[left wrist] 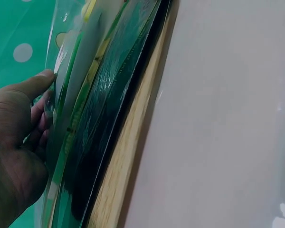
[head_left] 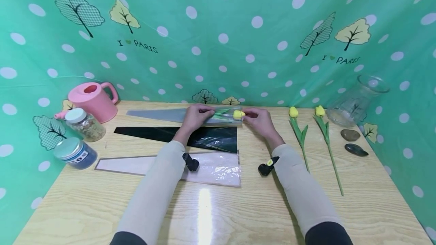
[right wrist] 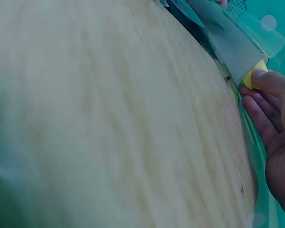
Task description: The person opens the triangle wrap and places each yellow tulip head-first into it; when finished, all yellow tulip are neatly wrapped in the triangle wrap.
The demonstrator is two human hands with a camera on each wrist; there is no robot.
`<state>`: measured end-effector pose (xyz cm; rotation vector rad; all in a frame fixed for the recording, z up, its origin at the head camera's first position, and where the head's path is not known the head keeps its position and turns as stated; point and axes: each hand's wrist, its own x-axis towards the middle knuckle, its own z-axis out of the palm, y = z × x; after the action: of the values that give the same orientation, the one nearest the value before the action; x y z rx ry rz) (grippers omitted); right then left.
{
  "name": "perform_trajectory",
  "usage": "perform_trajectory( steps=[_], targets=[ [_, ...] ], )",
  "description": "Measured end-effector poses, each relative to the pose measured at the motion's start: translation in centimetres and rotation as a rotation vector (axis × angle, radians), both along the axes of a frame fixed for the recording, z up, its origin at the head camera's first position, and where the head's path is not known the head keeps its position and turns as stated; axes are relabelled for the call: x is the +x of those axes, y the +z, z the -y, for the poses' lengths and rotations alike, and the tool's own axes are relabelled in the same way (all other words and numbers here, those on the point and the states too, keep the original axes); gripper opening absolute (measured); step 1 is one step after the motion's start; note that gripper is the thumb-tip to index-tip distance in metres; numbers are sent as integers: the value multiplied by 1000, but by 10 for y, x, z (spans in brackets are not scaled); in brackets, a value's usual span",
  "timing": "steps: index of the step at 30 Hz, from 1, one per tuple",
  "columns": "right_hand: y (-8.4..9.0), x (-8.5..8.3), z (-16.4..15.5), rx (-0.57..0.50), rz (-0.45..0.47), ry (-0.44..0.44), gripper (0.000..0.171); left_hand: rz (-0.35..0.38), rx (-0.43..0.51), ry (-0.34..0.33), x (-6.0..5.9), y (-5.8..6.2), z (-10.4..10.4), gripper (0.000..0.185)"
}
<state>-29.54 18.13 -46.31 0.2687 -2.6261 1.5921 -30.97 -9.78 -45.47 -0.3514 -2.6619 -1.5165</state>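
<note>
At the back of the table lies a tapered clear-and-grey flower sleeve [head_left: 154, 115] with a yellow artificial tulip [head_left: 239, 115] partly in it, its green leaves showing through the film. My left hand [head_left: 196, 118] holds the sleeve at about its middle; in the left wrist view its thumb [left wrist: 40, 81] pinches the film's edge. By the sleeve's wide end, my right hand [head_left: 261, 122] pinches the tulip's yellow head [right wrist: 254, 76] between thumb and fingers. The tulip's lower stem is hidden by the left hand and sleeve.
Nearer me lie a black sleeve [head_left: 146, 133] and a white one [head_left: 124, 165]. Two yellow tulips [head_left: 303, 135], a glass vase [head_left: 354, 101] and two stones [head_left: 350, 135] are at right. A pink watering can [head_left: 97, 103] and two lidded jars [head_left: 85, 126] stand at left.
</note>
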Motion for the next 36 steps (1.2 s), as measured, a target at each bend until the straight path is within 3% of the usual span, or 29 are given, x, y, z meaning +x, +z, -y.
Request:
perform_trajectory(
  steps=[30,36],
  targets=[
    [-1,-19,22,38,-1,51,27,-17,14,20,-6,1,-1,18],
    [2,-8,13,37,28,-14,26,-4,10,34,-6,-2,2,18]
  ],
)
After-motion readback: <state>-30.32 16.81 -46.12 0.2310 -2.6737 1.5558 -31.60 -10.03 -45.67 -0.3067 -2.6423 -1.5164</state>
